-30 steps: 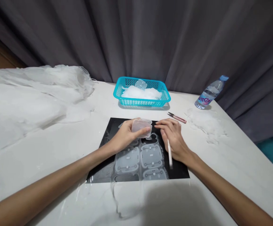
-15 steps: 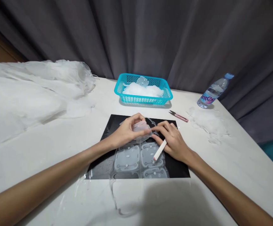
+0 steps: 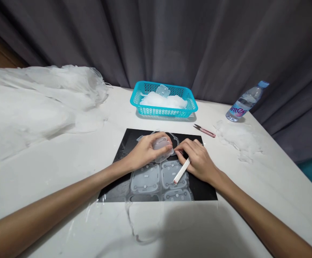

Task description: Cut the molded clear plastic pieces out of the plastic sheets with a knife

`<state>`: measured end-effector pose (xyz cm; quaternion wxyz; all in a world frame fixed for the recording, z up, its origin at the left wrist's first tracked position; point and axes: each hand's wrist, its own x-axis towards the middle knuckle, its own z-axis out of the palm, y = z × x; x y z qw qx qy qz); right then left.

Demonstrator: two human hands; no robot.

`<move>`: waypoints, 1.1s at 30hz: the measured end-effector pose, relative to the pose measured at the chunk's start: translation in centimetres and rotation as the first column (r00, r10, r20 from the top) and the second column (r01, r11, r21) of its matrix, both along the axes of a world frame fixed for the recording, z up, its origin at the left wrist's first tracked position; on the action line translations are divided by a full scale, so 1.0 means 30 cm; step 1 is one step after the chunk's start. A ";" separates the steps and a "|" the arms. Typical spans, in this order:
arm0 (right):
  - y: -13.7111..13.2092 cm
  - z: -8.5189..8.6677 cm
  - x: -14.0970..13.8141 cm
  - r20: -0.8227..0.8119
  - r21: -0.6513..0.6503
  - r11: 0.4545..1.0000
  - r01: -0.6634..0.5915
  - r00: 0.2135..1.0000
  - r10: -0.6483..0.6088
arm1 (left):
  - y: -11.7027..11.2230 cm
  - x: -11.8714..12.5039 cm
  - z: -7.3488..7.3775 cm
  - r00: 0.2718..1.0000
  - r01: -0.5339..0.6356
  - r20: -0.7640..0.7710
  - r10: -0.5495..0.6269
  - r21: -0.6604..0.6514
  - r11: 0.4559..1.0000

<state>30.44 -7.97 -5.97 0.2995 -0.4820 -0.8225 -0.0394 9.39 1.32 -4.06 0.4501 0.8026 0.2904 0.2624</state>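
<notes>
A black mat [image 3: 123, 181] lies on the white table, and a clear plastic sheet [image 3: 159, 179] of moulded rounded pieces rests on it. My left hand [image 3: 146, 152] holds one translucent plastic piece [image 3: 161, 146] down at the sheet's far end. My right hand [image 3: 198, 161] grips a thin white knife [image 3: 181, 172], its point close to the piece, its tail angled toward me. Both hands meet over the sheet's upper part.
A turquoise basket [image 3: 163, 102] with several clear plastic pieces stands behind the mat. Pink snips [image 3: 204, 131] lie to its right, near plastic scraps [image 3: 238, 139] and a tilted water bottle [image 3: 245, 102]. A heap of clear plastic sheeting [image 3: 32, 104] covers the left.
My left hand has brought the plastic piece down from above onto the sheet. My right hand turned the white knife from pointing at me to slanting left and closed in on the piece.
</notes>
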 end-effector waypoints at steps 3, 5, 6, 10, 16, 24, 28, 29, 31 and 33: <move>-0.001 -0.001 -0.003 -0.001 0.015 1.000 -0.001 1.000 0.001 | 0.000 0.003 -0.001 0.999 -0.014 0.036 0.015 -0.044 0.999; -0.001 -0.002 -0.002 0.000 0.017 1.000 -0.007 1.000 0.007 | -0.001 0.004 0.000 0.999 -0.026 0.041 0.028 -0.048 0.999; -0.001 -0.003 -0.001 0.000 0.015 1.000 -0.007 1.000 0.007 | -0.001 0.005 0.000 0.999 -0.028 0.042 0.030 -0.049 0.998; -0.002 -0.004 0.000 0.023 0.027 0.999 -0.027 0.999 0.026 | 0.001 0.012 -0.009 0.992 -0.096 0.067 0.107 -0.147 0.984; -0.010 0.006 0.003 -0.010 0.058 0.997 -0.057 0.998 0.058 | 0.009 0.028 -0.042 0.802 -0.431 0.251 0.543 -0.387 0.815; -0.002 0.000 0.013 -0.260 -0.085 0.994 0.075 0.961 -0.095 | -0.003 0.019 -0.010 0.924 -0.092 0.295 0.243 -0.446 0.890; 0.002 0.001 0.023 -0.357 -0.153 0.988 0.033 0.930 -0.086 | -0.002 0.015 -0.005 0.932 -0.037 0.308 0.193 -0.450 0.892; 0.001 0.003 0.024 -0.359 -0.159 0.987 0.006 0.931 -0.063 | -0.002 0.016 -0.006 0.933 -0.021 0.313 0.178 -0.447 0.894; 0.001 0.009 0.024 -0.360 -0.184 0.982 -0.047 0.933 -0.023 | -0.002 0.016 -0.007 0.937 0.003 0.316 0.150 -0.436 0.900; 0.002 0.013 0.022 -0.378 -0.223 0.971 -0.085 0.926 -0.006 | -0.002 0.016 -0.008 0.941 0.020 0.312 0.129 -0.433 0.901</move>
